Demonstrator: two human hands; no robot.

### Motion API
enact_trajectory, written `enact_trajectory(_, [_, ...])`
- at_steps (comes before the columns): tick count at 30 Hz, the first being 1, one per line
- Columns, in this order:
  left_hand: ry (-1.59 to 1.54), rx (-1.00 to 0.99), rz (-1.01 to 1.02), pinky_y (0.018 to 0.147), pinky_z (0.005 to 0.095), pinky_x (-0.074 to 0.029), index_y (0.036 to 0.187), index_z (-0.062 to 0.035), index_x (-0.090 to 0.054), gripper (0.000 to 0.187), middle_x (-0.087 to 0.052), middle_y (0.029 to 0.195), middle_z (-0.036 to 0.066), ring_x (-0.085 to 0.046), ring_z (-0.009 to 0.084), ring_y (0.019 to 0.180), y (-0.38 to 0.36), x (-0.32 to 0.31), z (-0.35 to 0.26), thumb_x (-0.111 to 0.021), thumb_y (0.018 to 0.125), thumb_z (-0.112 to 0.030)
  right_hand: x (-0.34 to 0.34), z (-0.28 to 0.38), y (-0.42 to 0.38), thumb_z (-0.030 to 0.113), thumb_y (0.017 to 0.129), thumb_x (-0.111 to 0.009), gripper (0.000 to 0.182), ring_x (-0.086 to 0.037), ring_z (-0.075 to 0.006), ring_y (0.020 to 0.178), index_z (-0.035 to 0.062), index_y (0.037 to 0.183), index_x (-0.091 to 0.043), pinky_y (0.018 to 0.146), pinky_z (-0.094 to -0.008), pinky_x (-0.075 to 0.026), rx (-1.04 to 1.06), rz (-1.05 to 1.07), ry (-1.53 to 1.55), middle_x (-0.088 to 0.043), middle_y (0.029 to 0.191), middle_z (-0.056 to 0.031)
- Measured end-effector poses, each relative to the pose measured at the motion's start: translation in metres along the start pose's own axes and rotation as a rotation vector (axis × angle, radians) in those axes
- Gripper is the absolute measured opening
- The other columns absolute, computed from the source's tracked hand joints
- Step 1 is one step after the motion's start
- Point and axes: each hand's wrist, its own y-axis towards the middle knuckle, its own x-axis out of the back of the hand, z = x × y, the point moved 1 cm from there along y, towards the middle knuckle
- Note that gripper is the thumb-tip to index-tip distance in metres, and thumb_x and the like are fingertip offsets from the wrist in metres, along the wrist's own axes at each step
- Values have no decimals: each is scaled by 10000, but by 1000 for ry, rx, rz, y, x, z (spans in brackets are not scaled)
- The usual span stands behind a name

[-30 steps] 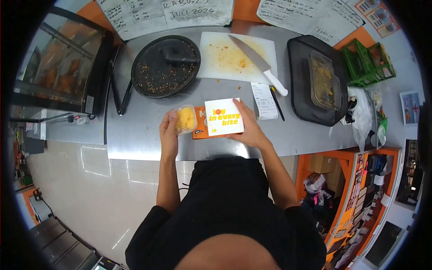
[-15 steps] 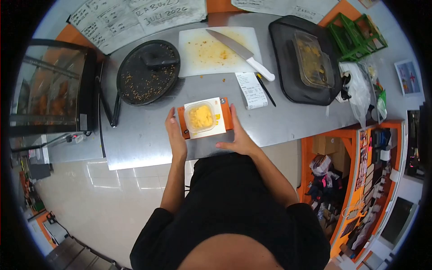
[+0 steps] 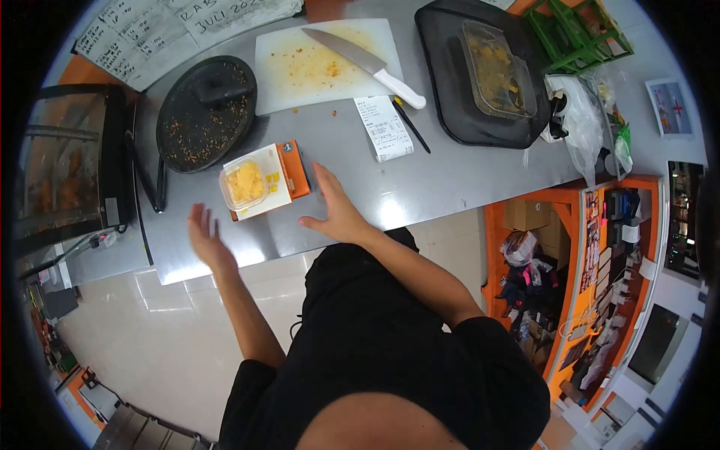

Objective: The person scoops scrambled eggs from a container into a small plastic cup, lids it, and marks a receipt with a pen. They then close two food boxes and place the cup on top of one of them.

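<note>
A small clear tub of yellow food (image 3: 243, 184) stands on a white box (image 3: 274, 196), which lies on an orange box (image 3: 294, 169) on the steel counter (image 3: 442, 176). My left hand (image 3: 207, 241) hovers open near the counter's front edge, left of and below the stack, touching nothing. To the right of the stack, my right hand (image 3: 334, 211) is open with its fingers spread over the counter, a short gap away from the boxes.
Behind the stack sit a round black lid with crumbs (image 3: 205, 114), a white cutting board (image 3: 300, 69) with a knife (image 3: 367, 63), a receipt (image 3: 382, 129), a pen (image 3: 411, 126) and a black tray (image 3: 450, 90) holding a clear container (image 3: 493, 69). A glass warmer (image 3: 67, 165) stands at left.
Both hands have let go of the stacked boxes and tub and pulled back, open. The view has swung, so the stack now sits further left.
</note>
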Motion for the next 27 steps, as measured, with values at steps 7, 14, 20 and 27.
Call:
enact_trajectory(7, [-1236, -695, 1042, 924, 518, -439, 1028, -33, -689, 244, -616, 865, 139, -658, 244, 1148, -204, -38, -197, -535, 1030, -222, 68, -34, -50, 212, 953, -753, 254, -590, -136, 651, 29, 842, -616, 588, -297, -467, -434, 223, -52, -628, 750, -55])
enact_trajectory(14, [-606, -999, 1475, 963, 478, -423, 1110, -73, -689, 336, -603, 1057, 89, -602, 219, 1218, -302, -72, -306, -631, 901, -330, 97, -2, -68, 315, 970, -740, 294, -515, -100, 619, 54, 896, -626, 585, -297, -416, -89, 777, 144, -575, 685, -17])
enact_trajectory(20, [-77, -1105, 1350, 996, 444, -410, 1179, -107, -689, 502, -592, 1221, 46, -554, 197, 1278, -363, -28, -320, -714, 790, -423, 66, -12, -92, 300, 960, -753, 268, -564, -96, 657, 50, 954, -658, 627, -288, -463, -123, 1133, 36, -626, 733, -17])
enact_trajectory(27, [422, -1092, 1118, 1035, 404, -394, 1261, -147, -689, 723, -579, 1413, -3, -498, 172, 1348, -455, 99, -313, -811, 660, -531, -67, -60, -128, 239, 925, -743, 249, -704, -200, 770, 0, 967, -686, 708, -358, -545, 90, 1255, -369, -731, 822, -112])
